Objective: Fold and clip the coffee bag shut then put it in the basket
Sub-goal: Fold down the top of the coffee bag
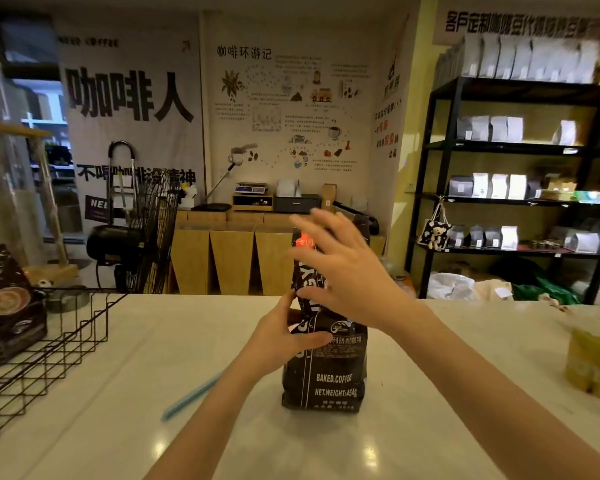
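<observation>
Head view is showing the coffee bag [324, 368] standing upright on the pale worktop [413, 427], near the middle and close to the person. It is a dark bag with white print reading BAKED.COFFEE and NET.WEIGHT:454g, and its upper part is rising tall and narrow, pinched in above the filled base. The left hand [284, 336] is gripping the bag at its left side about halfway up, thumb lying across the front face and fingers wrapping behind. The right hand [343, 268] is hanging open in front of the bag's upper part, fingers spread wide and blurred; whether it is touching the bag cannot be told. It is holding nothing.

Just left of the bag, behind the left forearm, a light blue clip stick [194, 396] is lying flat on the worktop, slanting from lower left to upper right. Further left, the black wire basket [59, 355] is sitting at the worktop's left edge, well apart from the bag. A second dark coffee bag [7, 303] with a latte picture is leaning inside it against the left end. At the far right edge a plastic cup [593, 362] of yellow-green drink is standing on the worktop.

Behind the worktop, wooden cabinets, a black fan [153, 233] and wall banners are showing, and black shelving [520, 195] on the right is carrying rows of pale pouches.
</observation>
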A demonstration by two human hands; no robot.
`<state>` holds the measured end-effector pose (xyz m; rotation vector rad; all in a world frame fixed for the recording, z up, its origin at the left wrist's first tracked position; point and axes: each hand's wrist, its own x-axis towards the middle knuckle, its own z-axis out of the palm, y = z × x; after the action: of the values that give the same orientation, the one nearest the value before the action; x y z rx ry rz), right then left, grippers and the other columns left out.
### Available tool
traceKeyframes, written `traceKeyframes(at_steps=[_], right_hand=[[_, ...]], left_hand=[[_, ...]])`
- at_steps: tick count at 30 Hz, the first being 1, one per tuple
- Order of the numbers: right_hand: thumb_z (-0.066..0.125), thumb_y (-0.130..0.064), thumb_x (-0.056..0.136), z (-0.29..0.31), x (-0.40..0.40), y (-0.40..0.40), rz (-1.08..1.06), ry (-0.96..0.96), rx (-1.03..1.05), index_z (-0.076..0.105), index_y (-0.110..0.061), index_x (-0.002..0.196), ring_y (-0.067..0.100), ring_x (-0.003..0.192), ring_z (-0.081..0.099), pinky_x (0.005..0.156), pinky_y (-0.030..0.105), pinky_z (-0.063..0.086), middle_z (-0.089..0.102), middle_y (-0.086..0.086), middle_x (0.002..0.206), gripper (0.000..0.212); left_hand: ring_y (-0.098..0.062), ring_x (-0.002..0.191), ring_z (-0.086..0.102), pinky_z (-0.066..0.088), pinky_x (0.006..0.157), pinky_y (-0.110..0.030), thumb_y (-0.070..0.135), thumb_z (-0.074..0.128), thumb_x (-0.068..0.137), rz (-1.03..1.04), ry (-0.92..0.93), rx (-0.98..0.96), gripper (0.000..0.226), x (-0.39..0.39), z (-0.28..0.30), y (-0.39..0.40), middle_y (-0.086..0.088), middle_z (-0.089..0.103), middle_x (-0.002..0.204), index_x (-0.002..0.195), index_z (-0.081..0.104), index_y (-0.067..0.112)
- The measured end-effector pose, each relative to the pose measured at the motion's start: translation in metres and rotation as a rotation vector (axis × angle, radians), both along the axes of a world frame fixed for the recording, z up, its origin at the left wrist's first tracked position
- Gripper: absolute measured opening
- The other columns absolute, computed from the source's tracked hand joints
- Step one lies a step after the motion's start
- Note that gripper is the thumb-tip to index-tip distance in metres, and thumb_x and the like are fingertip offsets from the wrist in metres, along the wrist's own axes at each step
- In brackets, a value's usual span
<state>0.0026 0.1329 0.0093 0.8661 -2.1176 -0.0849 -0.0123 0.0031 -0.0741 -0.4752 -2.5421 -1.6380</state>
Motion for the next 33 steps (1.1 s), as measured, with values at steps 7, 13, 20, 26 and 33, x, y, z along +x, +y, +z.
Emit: traceKeyframes(at_steps=[7,13,20,26,33], right_hand=[[0.055,-0.03,0.086,0.026,-0.018,-0.027,-0.234,-0.222,0.565,0.061,-0.021,0.113,0.026,0.139,0.02,0.113,0.051,-0.007,0.05,0.002,0.135,0.029],[0.065,-0.026,0.079,0.041,-0.019,-0.022,-0.17,-0.349,0.492,0.067,-0.02,0.1,0.022,0.127,0.034,0.116,0.046,0.006,0.06,0.002,0.118,0.022],[0.068,-0.029,0.076,0.041,-0.027,-0.018,-0.13,-0.353,0.431,0.07,-0.018,0.088,0.02,0.112,0.04,0.103,0.036,0.031,0.061,0.0,0.106,0.017],[0.069,-0.031,0.075,0.042,-0.031,-0.016,-0.086,-0.406,0.351,0.068,-0.019,0.083,0.019,0.106,0.041,0.097,0.036,0.037,0.059,-0.003,0.096,0.015],[0.064,-0.034,0.079,0.046,-0.028,-0.009,-0.079,-0.428,0.306,0.067,-0.017,0.088,0.019,0.11,0.041,0.1,0.033,0.028,0.06,0.0,0.101,0.02]], left_hand=[[-0.008,0.113,0.048,0.04,0.092,-0.03,0.028,0.078,0.065,-0.026,0.005,0.075,0.078,0.002,0.0,0.0,0.008,0.053,0.118,0.128,0.032,0.033],[-0.003,0.087,0.061,0.049,0.07,-0.02,0.031,0.075,0.068,-0.073,-0.046,0.156,0.071,0.007,-0.004,0.002,0.016,0.062,0.093,0.123,0.031,0.037],[-0.009,0.097,0.063,0.051,0.078,-0.02,0.031,0.059,0.082,-0.013,0.027,0.224,0.032,0.016,-0.014,-0.004,0.001,0.067,0.108,0.11,0.054,0.018],[-0.001,0.08,0.068,0.054,0.065,-0.015,0.025,0.064,0.079,0.026,0.08,0.308,0.011,0.018,-0.024,-0.006,0.006,0.071,0.09,0.09,0.061,0.024],[-0.005,0.077,0.07,0.054,0.062,-0.017,0.022,0.068,0.076,0.083,0.063,0.438,0.013,0.019,-0.03,-0.001,0.004,0.072,0.088,0.087,0.062,0.02]])
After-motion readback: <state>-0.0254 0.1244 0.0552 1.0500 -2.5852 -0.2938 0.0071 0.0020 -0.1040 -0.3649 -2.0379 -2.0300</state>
